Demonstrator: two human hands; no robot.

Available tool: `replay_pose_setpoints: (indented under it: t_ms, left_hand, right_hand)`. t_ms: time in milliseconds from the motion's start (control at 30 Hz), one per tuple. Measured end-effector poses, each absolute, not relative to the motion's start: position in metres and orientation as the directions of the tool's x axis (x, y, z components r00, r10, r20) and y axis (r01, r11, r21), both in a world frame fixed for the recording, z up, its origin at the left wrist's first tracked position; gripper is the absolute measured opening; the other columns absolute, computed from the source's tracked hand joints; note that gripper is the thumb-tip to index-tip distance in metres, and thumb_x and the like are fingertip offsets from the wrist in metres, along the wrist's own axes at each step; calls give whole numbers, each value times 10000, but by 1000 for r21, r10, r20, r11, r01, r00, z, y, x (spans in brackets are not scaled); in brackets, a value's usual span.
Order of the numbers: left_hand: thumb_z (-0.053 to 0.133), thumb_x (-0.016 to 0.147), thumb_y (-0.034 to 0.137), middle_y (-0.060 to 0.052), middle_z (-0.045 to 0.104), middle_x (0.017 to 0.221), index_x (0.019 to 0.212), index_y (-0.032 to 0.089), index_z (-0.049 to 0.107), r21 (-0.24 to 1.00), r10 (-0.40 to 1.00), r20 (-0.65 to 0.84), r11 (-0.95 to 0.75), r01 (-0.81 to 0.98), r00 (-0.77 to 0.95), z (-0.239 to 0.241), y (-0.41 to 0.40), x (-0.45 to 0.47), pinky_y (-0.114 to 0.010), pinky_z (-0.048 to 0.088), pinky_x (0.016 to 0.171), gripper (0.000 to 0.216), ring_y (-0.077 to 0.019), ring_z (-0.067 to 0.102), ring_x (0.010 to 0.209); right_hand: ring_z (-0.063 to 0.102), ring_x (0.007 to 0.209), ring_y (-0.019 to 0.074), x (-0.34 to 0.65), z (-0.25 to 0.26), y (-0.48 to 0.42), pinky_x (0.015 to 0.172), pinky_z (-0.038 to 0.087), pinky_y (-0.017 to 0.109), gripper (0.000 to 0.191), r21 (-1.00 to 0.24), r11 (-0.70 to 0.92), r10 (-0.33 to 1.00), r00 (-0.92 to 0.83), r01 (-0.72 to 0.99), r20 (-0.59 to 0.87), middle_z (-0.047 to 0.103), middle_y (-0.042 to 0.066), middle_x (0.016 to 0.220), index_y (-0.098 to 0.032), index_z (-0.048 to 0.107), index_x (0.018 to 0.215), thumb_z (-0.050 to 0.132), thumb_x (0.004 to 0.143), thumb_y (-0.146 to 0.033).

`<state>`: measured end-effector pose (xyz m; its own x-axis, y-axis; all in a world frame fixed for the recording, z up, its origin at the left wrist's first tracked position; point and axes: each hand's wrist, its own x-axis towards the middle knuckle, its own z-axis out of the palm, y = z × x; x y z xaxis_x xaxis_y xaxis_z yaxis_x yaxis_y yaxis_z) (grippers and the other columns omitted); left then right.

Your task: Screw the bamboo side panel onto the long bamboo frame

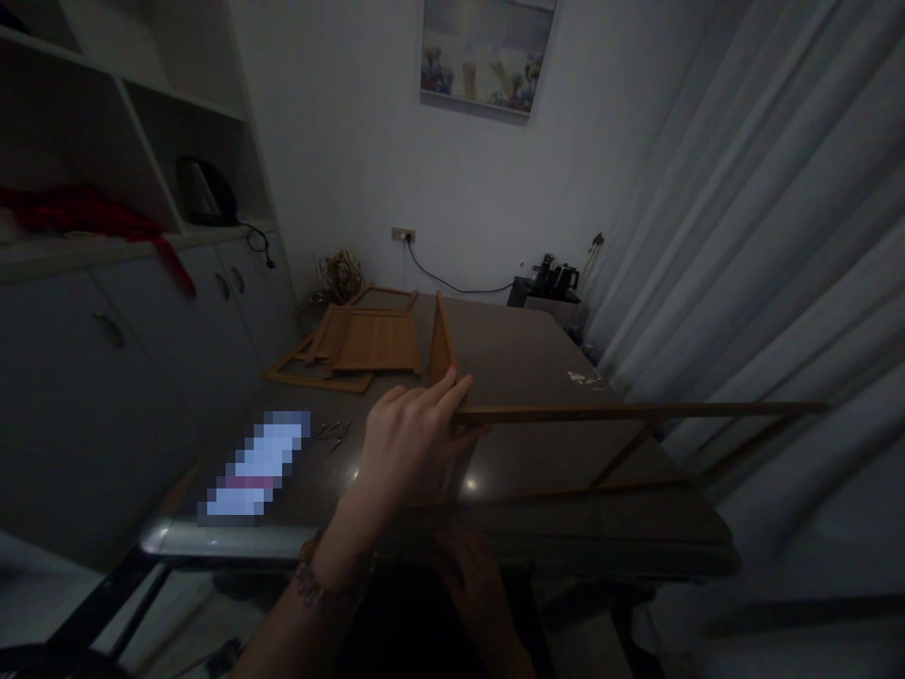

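Note:
My left hand (414,429), with a beaded bracelet at the wrist, grips the upper corner of a wooden frame (566,413). Its fingers lie over the top rail, where a wooden panel (442,341) stands upright and meets the frame. The long rails reach right, joined by crossbars. Below, my right hand (470,566) is at the table's front edge, near the frame's lower corner. Deep shadow hides its fingertips, and whether it holds anything cannot be made out. Several small screws (336,432) lie left of my left hand.
On the brown table (509,344), a slatted wooden panel (374,339) and thin wooden frames (318,380) lie at the back left. A blurred bright rectangle (258,467) is at the front left. White scraps (584,379) lie right. Cabinets (162,321) and a curtain (764,236) flank the table.

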<state>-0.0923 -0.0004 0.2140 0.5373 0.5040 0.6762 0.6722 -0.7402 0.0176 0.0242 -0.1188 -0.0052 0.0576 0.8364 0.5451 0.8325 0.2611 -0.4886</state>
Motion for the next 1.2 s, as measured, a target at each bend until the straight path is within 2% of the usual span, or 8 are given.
replay_pose_setpoints:
  t_ms: [200,333,433,500,700,967,1100,1200]
  left_hand:
    - [580,803,499,-56,614,1249,1251,225,550,6,499,679,-738,675,539,214,0,-93,-400,492,681,526,-238,677,813]
    - [583,803,497,-39,611,1255,1248,234,549,9,509,673,-731,682,537,213,0,-93,-397,493,686,518,-233,676,831]
    - [583,801,501,-25,603,1264,1252,240,546,8,511,675,-726,687,532,212,0,-93,-400,493,684,522,-233,677,824]
    - [579,803,503,-26,607,1260,1250,236,549,7,508,679,-726,687,530,212,0,-93,-400,494,677,521,-233,678,814]
    - [569,811,503,-26,601,1266,1244,231,553,8,505,678,-732,681,535,213,0,-92,-394,492,676,512,-230,677,824]
    - [575,807,498,-41,598,1272,1255,241,543,17,507,678,-734,679,532,212,1,-92,-400,490,691,518,-241,677,852]
    - [586,802,492,-50,601,1266,1245,230,554,14,502,679,-739,674,536,213,0,-91,-397,495,688,515,-238,679,841]
    - [588,799,494,-58,609,1252,1241,226,557,11,499,684,-737,676,532,214,0,-92,-396,495,676,517,-240,680,832]
  right_hand:
    - [668,833,193,11,-6,-110,777,548,345,216,-575,253,792,174,778,585,695,35,868,-243,641,964,441,957,-323]
    - [647,1000,179,1,-10,-109,817,541,298,280,-701,203,733,369,683,571,670,79,1098,-216,518,1215,383,971,-236]
    - [648,1010,173,-1,-13,-111,807,542,280,280,-740,150,726,435,656,532,665,74,1125,-224,505,1223,382,971,-227]
    - [661,960,178,2,-14,-113,787,545,292,258,-696,154,748,378,701,546,683,57,1068,-241,537,1181,394,966,-233]
    - [658,851,215,14,-7,-116,750,526,368,228,-453,175,729,194,874,656,701,48,948,-253,581,1120,417,962,-274]
    - [652,800,211,18,-1,-120,742,511,356,201,-337,216,715,87,916,694,716,29,878,-238,607,1053,435,964,-291]
    - [659,745,211,14,-8,-118,696,523,351,216,-417,190,726,159,889,669,721,27,848,-254,634,1039,436,958,-280]
    - [672,823,212,7,-12,-116,729,538,338,216,-592,155,748,297,791,594,720,38,917,-260,641,1054,458,943,-290]
